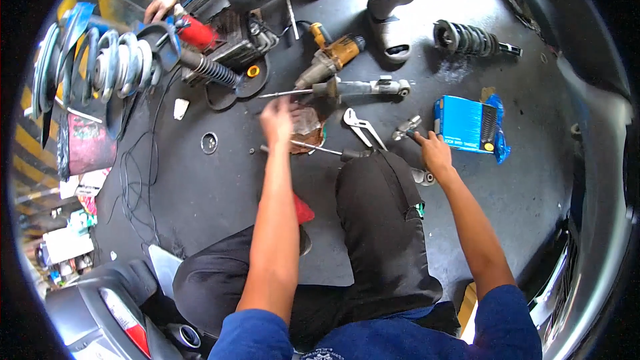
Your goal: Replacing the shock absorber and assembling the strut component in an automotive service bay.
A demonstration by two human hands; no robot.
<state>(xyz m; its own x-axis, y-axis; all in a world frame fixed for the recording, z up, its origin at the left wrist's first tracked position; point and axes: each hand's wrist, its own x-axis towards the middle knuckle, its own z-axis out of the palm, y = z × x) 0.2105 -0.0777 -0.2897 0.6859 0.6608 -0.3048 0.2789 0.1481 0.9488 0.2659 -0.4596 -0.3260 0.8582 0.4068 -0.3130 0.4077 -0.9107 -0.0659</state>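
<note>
My left hand [277, 122] is blurred at the fingers and reaches over the thin rod [301, 91] of a shock absorber [367, 87] on the floor; whether it grips anything I cannot make out. Beside it lies a brown, stained piece with clear plastic [307, 127] on top. Another rod [317, 147] runs from below that hand toward my knee. My right hand [435, 156] is closed around the handle of a hammer [407, 128], its metal head pointing away from me. Between my hands lie white-jawed pliers [361, 125].
A blue box [460, 123] stands right of the hammer. Farther off lie a yellow power tool [333, 58] and a strut with spring [470, 39]. Another person's hand [163, 5] touches equipment near a coil spring assembly [110, 63]. Black cables [137, 180] trail at left; car body panels [593, 180] border the right.
</note>
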